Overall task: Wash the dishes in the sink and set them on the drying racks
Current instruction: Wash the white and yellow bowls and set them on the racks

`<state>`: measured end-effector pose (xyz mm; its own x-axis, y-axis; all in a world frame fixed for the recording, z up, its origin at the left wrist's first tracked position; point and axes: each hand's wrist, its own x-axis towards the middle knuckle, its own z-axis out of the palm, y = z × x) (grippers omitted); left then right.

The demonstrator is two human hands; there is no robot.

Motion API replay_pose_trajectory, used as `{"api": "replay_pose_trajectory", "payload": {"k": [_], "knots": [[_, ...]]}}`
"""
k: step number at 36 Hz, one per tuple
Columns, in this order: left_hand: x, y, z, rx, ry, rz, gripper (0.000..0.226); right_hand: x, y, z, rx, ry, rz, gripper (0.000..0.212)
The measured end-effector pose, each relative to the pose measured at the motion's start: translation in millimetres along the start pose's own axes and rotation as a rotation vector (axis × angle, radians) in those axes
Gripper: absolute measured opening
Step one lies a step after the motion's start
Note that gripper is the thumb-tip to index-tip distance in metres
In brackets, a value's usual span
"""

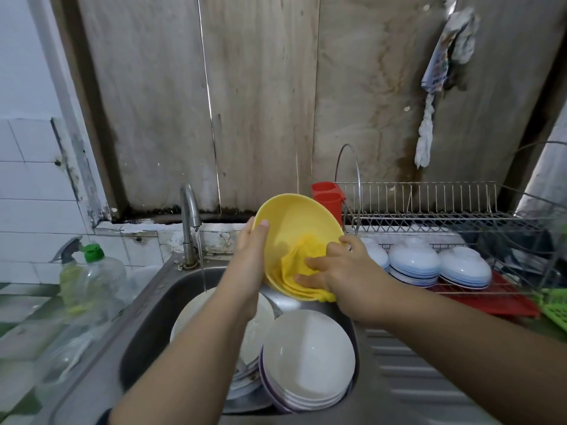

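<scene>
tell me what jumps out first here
The yellow bowl stands out, held tilted above the sink: the left hand grips its rim while the right hand presses a yellow cloth inside it. Below, white bowls sit stacked in the sink while the tap runs. To the right, upturned bowls sit on the rack.

Steel sink with stacked plates; racked bowls.

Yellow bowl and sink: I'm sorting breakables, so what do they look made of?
Yellow bowl: likely plastic or melamine, an opaque, even colour with a dull sheen. Sink: apparently stainless steel, grey brushed metal with soft reflections and a ribbed drainboard.
</scene>
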<state>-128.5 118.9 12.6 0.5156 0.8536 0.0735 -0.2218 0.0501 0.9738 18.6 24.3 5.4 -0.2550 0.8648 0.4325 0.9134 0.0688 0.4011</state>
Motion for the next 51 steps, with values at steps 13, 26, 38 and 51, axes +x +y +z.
{"api": "replay_pose_trajectory", "payload": {"k": [13, 26, 38, 51], "knots": [[-26, -6, 18, -0.152, 0.064, -0.057, 0.050, 15, -37, -12, 1.637, 0.122, 0.875, 0.018], [-22, -40, -4, -0.803, 0.169, -0.354, 0.046, 12, -45, 19, 2.458, 0.409, 1.080, 0.042], [-18, -21, -16, -0.728, 0.340, -0.115, 0.028, 12, -25, 35, 2.152, 0.360, 1.435, 0.035], [-18, -26, -16, -0.395, 0.489, -0.060, 0.024, 1, -54, 9, 1.385, 0.307, 0.725, 0.012]]}}
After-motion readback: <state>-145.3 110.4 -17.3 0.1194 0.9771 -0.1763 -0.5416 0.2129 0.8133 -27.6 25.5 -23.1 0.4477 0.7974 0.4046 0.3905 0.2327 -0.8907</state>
